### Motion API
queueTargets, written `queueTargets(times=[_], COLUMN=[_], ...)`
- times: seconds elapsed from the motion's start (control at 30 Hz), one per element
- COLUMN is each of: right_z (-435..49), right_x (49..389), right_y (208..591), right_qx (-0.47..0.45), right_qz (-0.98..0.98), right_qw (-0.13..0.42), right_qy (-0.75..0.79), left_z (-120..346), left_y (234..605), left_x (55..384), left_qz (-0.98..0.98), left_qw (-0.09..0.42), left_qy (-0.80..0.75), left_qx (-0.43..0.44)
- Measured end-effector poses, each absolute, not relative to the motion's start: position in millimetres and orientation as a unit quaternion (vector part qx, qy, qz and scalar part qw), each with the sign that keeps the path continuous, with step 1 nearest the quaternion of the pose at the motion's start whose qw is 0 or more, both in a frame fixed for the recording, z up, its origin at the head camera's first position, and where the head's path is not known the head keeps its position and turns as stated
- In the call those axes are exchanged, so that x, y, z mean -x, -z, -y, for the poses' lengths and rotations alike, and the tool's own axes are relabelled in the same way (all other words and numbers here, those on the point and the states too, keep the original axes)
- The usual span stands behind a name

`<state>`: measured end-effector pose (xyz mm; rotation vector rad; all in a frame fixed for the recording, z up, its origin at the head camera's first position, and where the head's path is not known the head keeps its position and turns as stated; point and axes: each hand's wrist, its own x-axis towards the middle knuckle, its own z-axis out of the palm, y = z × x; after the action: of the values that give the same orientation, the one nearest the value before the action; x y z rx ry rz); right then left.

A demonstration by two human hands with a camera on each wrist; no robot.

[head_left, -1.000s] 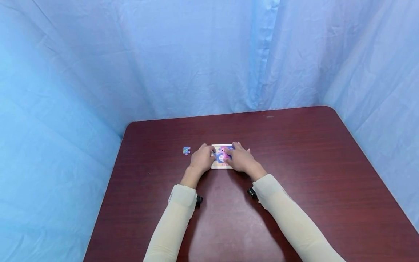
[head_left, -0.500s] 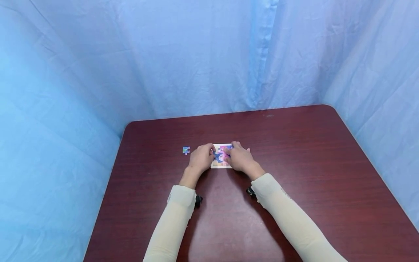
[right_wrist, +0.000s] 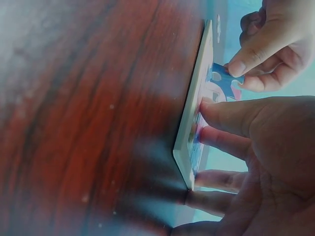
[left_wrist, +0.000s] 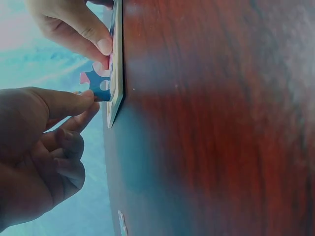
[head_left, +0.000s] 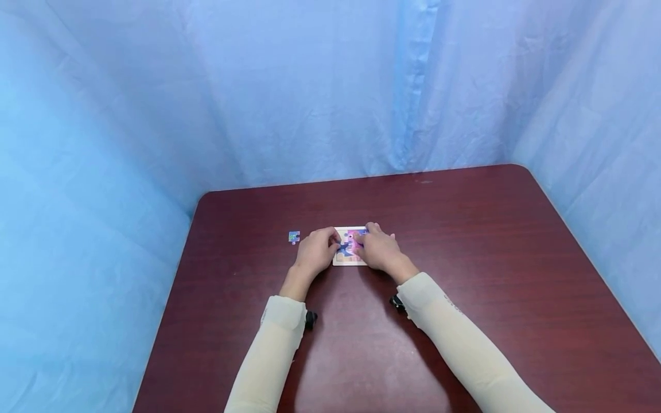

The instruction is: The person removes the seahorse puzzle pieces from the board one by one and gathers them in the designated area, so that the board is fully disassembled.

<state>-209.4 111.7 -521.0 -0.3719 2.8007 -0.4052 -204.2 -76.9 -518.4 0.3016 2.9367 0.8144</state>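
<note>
A small jigsaw puzzle in a pale frame (head_left: 350, 264) lies flat on the table, with pink, blue and cream pieces in it. My left hand (head_left: 316, 251) is at its left side, pinching a blue puzzle piece (left_wrist: 98, 84) between thumb and index finger. In the left wrist view that piece stands steeply tilted up from the puzzle, its lower edge at the board. My right hand (head_left: 381, 250) covers the puzzle's right part. Its thumb and index fingertips press on the puzzle's face, while other fingers (right_wrist: 216, 179) reach over the board's edge.
A loose blue-and-green puzzle piece (head_left: 294, 236) lies on the table to the left of my left hand. The dark red-brown table (head_left: 480, 246) has rounded far corners. Blue curtains (head_left: 310, 103) hang behind it and at both sides.
The left hand's thumb and index finger have come together on the blue piece at the puzzle's left, and the piece now tilts up. My right hand has stayed nearly still.
</note>
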Motion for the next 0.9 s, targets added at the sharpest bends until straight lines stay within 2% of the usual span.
queueTargets(times=[0.57,0.9], right_z=[-109.0,-108.8], right_x=[211.0,209.1], right_y=[518.7,520.2], right_qx=[0.132,0.126], right_qz=[-0.973,-0.97], right_qw=[0.139,0.147], right_qy=[0.132,0.144], left_z=[86.2,80.6], left_y=[515.3,520.4], left_x=[199.6,202.2], left_qz=[-0.949,-0.954], left_qw=[0.028,0.038], left_qy=[-0.298,-0.278], left_qx=[-0.095,-0.108])
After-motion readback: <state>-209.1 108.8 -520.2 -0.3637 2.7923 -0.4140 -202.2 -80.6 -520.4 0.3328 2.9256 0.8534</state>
